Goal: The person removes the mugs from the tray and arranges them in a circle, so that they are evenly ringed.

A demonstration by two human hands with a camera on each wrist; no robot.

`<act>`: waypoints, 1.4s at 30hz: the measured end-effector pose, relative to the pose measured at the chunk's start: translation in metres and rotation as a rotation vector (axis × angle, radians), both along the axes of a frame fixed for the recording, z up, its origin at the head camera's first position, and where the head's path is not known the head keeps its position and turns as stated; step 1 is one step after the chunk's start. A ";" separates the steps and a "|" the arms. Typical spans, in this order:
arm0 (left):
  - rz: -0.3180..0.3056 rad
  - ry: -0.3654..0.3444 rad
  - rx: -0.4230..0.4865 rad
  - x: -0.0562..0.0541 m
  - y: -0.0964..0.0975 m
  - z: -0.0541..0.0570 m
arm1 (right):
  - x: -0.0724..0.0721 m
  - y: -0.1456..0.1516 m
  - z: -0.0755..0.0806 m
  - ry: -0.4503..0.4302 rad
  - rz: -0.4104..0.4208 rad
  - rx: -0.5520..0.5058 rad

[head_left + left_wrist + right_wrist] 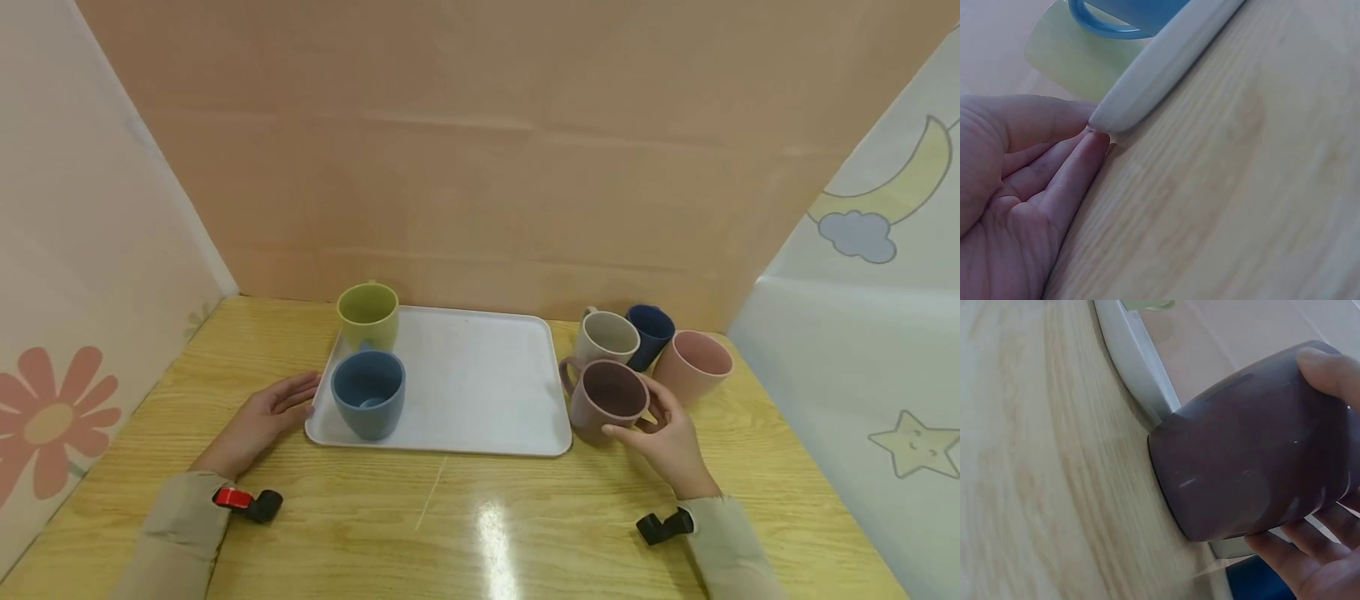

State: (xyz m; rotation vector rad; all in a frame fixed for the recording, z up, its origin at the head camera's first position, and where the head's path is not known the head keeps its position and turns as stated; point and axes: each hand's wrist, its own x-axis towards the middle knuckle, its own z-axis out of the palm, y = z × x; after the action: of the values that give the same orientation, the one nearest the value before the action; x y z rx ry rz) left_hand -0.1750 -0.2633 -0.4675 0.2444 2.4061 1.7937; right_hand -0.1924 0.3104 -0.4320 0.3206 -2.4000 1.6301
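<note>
My right hand (671,442) grips a mauve mug (596,417) from its right side, thumb on the near side and fingers around the far side. The mug's base is close over the table, right beside the tray's right edge; the right wrist view shows the mug (1254,450) large, with fingertips under its side. My left hand (266,417) is at the left edge of a white tray (480,383), its thumb and fingertips pinching the rim (1147,81). On the tray's left part stand a blue mug (369,400) and, behind it, a yellow-green mug (367,321).
Close behind the mauve mug stand a beige mug (609,337), a dark blue mug (651,333) and a pink mug (693,367). An orange-brown wall (480,167) rises at the table's back edge, with patterned panels at both sides. Wooden table (375,533) extends in front.
</note>
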 end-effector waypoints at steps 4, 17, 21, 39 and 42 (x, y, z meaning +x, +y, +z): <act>-0.002 -0.001 -0.005 0.000 0.000 0.001 | -0.003 -0.001 -0.003 -0.010 -0.010 -0.030; 0.002 0.003 -0.006 0.001 -0.002 -0.002 | -0.005 -0.004 -0.001 0.075 0.082 -0.126; 0.010 0.002 -0.008 0.001 -0.002 -0.001 | 0.001 -0.010 0.011 0.263 0.055 -0.181; 0.001 0.015 -0.022 -0.001 -0.002 -0.001 | 0.010 -0.123 0.034 0.407 0.237 -0.026; -0.004 0.011 -0.010 -0.001 -0.002 -0.002 | 0.009 -0.145 0.026 0.344 0.294 0.015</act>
State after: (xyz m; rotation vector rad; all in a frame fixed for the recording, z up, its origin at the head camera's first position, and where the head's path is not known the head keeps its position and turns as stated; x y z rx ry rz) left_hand -0.1760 -0.2651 -0.4700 0.2584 2.4197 1.7837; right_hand -0.1839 0.1654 -0.4056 0.9146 -2.1799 1.5154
